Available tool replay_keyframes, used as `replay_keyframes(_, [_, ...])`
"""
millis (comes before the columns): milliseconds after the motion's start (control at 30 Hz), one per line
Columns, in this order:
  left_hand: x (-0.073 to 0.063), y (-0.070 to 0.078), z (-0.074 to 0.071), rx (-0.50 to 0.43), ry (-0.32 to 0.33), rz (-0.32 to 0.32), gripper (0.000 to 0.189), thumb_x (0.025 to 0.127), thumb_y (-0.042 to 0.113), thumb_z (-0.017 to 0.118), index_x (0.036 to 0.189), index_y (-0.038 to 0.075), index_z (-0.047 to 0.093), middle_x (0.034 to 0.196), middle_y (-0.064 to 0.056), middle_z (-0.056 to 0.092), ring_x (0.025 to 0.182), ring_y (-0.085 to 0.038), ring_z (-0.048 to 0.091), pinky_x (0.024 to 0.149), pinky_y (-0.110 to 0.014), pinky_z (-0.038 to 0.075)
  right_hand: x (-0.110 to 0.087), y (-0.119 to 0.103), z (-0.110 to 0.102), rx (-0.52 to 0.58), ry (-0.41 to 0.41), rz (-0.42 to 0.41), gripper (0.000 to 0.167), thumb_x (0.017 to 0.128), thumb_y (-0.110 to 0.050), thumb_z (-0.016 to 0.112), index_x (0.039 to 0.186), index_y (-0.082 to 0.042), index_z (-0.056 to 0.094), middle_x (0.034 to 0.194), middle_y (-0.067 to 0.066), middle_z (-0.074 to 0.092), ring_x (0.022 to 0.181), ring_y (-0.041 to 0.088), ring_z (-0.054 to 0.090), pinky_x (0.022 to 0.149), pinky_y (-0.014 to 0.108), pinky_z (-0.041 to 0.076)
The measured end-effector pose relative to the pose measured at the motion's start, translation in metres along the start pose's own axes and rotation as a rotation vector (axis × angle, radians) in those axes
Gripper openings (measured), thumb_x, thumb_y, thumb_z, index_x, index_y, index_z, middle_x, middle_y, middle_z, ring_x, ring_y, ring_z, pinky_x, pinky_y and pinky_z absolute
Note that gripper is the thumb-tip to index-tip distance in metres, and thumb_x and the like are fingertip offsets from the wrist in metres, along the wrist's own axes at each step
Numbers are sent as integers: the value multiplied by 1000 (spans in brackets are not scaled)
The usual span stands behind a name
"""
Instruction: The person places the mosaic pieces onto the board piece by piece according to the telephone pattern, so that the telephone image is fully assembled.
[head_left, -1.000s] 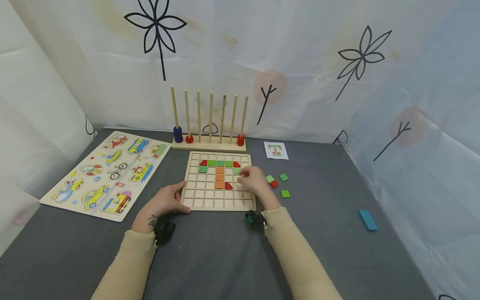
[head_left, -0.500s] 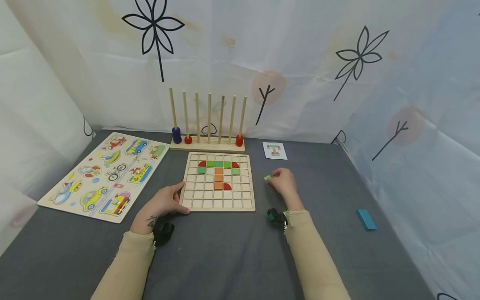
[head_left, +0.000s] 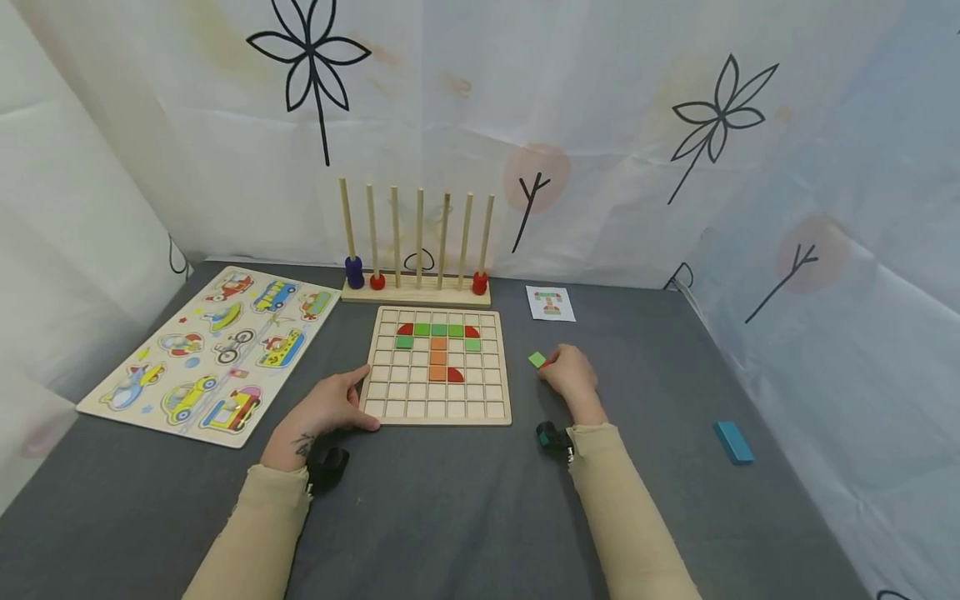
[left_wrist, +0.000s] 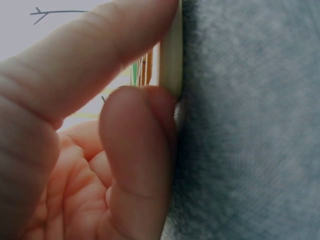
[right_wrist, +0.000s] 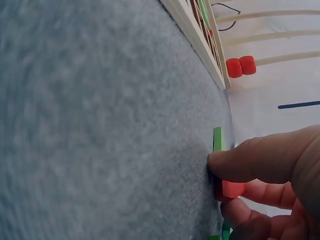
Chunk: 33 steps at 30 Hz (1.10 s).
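Note:
A wooden grid board (head_left: pixel 416 409) lies flat, with green, orange and red tiles in its cells forming a T-like figure and a single red quarter-round tile (head_left: pixel 454 376) by the stem's foot. My left hand (head_left: pixel 330 402) holds its near left corner, thumb along the front edge and fingers at the left side. To the board's right, my right hand (head_left: pixel 572 375) pinches a red tile (right_wrist: pixel 233 189) between thumb and fingers, low over the cloth. A light green tile (head_left: pixel 537 359) sits right beside the red one. More green tiles (right_wrist: pixel 226 230) show beneath the fingers in the right wrist view.
Behind the board stands a rack of upright wooden rods (head_left: pixel 417 289) with a few blue and red beads. A pattern card (head_left: pixel 551 314) lies at the back right, a blue block (head_left: pixel 733 442) far right. A vehicle picture puzzle (head_left: pixel 258 392) covers the left side.
The right hand has let go of a green tile in the board's right part and moved right to the loose tiles, where it now pinches the red one. The left hand stays at the corner.

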<state>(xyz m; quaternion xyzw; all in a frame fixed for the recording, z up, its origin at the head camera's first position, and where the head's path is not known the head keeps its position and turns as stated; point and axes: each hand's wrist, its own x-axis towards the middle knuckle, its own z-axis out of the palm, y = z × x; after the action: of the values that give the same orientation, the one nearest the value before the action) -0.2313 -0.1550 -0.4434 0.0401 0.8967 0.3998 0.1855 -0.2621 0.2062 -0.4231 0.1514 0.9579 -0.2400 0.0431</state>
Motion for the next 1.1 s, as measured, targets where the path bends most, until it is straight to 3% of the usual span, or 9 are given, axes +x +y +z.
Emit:
replay_keyframes(267, [-3, -1, 3, 12, -3, 0, 104, 63, 21, 85, 146, 3, 25, 66, -5, 47, 55, -16, 44, 51, -29, 34, -6, -11, 4, 42, 64, -101, 10, 81, -16, 64, 79, -10, 56, 80, 7, 58, 67, 22, 51, 55, 32, 35])
replay_keyframes(467, [-3, -2, 4, 8, -1, -10, 103, 63, 22, 85, 146, 4, 26, 66, -5, 47, 55, -16, 44, 52, -29, 34, -10, -37, 11, 291, 104, -311, 11, 84, -15, 66, 90, -7, 62, 89, 10, 63, 76, 22, 58, 62, 31, 44])
replay_keyframes(600, [-2, -2, 3, 13, -6, -15, 103, 63, 22, 85, 146, 5, 26, 66, -5, 47, 55, -16, 44, 52, -28, 34, -12, -59, 19, 354, 74, -426, 18, 86, -15, 65, 102, -8, 67, 92, 9, 65, 72, 20, 59, 59, 28, 44])
replay_keyframes(833, [0, -1, 3, 16, -6, -22, 104, 63, 21, 85, 146, 5, 26, 65, -4, 47, 54, -16, 44, 51, -28, 34, -23, -96, 32, 243, -75, -543, 28, 91, -15, 58, 119, -12, 62, 106, 6, 65, 67, 15, 54, 53, 26, 39])
replay_keyframes(967, [0, 0, 3, 13, -7, -23, 104, 63, 21, 85, 146, 4, 26, 65, -4, 47, 55, -16, 44, 52, -28, 34, -31, -115, 39, 123, -113, -618, 24, 90, -16, 60, 113, -13, 63, 104, 3, 65, 71, 16, 57, 58, 27, 40])
replay_keyframes(1100, [-1, 1, 2, 10, -11, -21, 104, 63, 22, 85, 146, 3, 25, 66, -5, 48, 56, -16, 44, 52, -28, 34, -36, -128, 45, 38, -147, -675, 16, 88, -17, 62, 104, -16, 67, 102, 0, 67, 86, 16, 61, 70, 29, 45])
